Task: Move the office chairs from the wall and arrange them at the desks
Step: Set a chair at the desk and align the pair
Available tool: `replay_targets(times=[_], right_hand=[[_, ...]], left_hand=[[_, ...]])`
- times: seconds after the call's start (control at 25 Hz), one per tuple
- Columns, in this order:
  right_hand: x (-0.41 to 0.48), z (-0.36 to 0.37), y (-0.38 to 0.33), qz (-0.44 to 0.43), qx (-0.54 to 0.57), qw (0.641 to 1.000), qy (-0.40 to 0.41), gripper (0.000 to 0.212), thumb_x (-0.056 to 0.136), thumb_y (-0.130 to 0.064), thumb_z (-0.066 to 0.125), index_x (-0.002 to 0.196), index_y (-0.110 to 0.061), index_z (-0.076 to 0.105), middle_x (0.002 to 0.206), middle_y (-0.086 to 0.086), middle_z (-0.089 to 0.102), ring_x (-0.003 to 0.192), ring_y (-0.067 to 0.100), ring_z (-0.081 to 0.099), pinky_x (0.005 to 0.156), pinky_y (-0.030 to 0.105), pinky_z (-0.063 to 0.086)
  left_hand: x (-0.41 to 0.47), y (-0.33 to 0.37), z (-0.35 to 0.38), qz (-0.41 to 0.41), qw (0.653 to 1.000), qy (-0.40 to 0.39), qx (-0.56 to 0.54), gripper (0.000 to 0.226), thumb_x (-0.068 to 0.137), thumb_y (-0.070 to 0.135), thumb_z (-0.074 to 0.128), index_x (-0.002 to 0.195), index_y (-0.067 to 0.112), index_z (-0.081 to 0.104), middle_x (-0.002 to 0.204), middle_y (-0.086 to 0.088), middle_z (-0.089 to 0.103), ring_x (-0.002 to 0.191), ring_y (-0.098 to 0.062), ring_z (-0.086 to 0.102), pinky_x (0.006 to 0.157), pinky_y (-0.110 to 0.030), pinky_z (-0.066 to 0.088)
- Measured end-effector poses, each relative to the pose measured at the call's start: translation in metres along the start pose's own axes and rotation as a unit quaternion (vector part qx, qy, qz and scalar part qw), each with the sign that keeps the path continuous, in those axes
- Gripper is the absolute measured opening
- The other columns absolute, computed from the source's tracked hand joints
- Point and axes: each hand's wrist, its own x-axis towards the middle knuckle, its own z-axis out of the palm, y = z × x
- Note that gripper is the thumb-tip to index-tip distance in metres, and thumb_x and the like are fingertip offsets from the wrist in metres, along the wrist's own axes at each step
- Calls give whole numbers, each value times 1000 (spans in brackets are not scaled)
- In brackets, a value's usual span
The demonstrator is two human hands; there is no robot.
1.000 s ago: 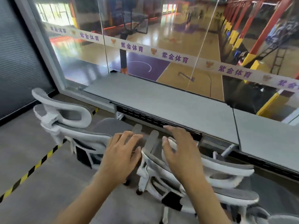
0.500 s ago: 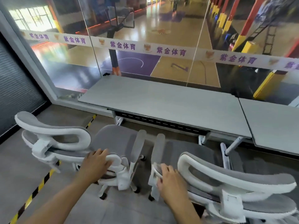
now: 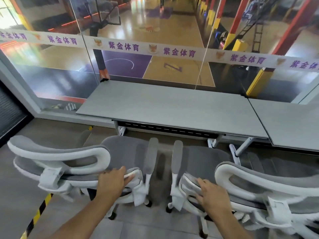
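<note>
Two white-framed office chairs with grey mesh stand side by side, facing a long grey desk (image 3: pixel 172 106). The left chair (image 3: pixel 124 152) has its backrest edge under my left hand (image 3: pixel 114 182), whose fingers curl over the rim. My right hand (image 3: pixel 213 195) rests on the backrest edge of the right chair (image 3: pixel 203 161), fingers bent around it. Both seats point toward the desk's front edge, with a narrow gap between their armrests. The chair bases and wheels are mostly hidden under the seats.
A second grey desk (image 3: pixel 290 121) adjoins on the right. A glass wall (image 3: pixel 155 49) with a white lettered strip runs behind the desks. Yellow-black floor tape (image 3: pixel 37 216) crosses the grey floor at lower left. A dark shutter (image 3: pixel 8 114) lines the left side.
My view has risen and pulled back. Both hands have dropped from above the chairs onto the backrest edges, and the two chairs now stand squarely side by side facing the desk.
</note>
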Motion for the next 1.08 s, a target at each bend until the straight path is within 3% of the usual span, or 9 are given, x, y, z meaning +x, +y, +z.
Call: replay_targets(times=[0.12,0.2,0.28,0.52,0.72,0.88,1.08], right_hand=[[-14,7,-16,7,10,1000,-9,43,76,-50,74,113,-31,64,93,-13,69,79,14,68,65,28,49],[-28,10,-25,-4,30,1000,-8,49,55,-48,89,97,-29,71,79,-14,69,65,13,67,53,26,50],[-40,13,-38,-14,15,1000,15,53,44,-46,93,90,-31,72,72,-14,67,59,12,65,48,23,48],[-15,9,-52,-13,7,1000,8,41,64,-49,81,98,-33,64,82,-13,68,67,14,67,54,27,47],[7,11,-54,20,-4,1000,13,38,73,-52,77,104,-36,64,86,-13,69,71,12,67,57,26,45],[20,16,-52,31,25,999,-17,35,88,-54,56,118,-36,52,105,-12,66,92,14,65,72,29,45],[16,19,-54,57,47,997,-21,39,90,-55,54,123,-37,51,109,-12,66,99,14,65,80,30,48]], left_hand=[[1,-18,5,8,1000,3,-7,44,85,64,54,69,23,56,55,0,60,47,-22,60,49,-26,32],[2,-25,7,32,999,31,-1,40,82,59,65,66,25,50,52,3,56,43,-19,56,48,-23,20],[5,-23,3,54,998,33,-11,40,82,57,66,63,26,48,51,5,54,41,-18,53,46,-22,16],[10,-19,-1,80,996,45,-12,40,83,56,65,62,26,51,52,5,57,43,-19,55,45,-23,17],[12,-23,1,93,994,52,-27,40,81,59,65,60,28,49,47,8,51,37,-14,43,47,-20,7],[20,-28,9,97,993,60,-28,39,85,62,57,63,31,49,50,10,51,42,-10,31,48,-20,3],[19,-29,19,97,993,68,-31,45,90,67,37,76,34,63,58,13,60,49,-9,56,47,-22,6]])
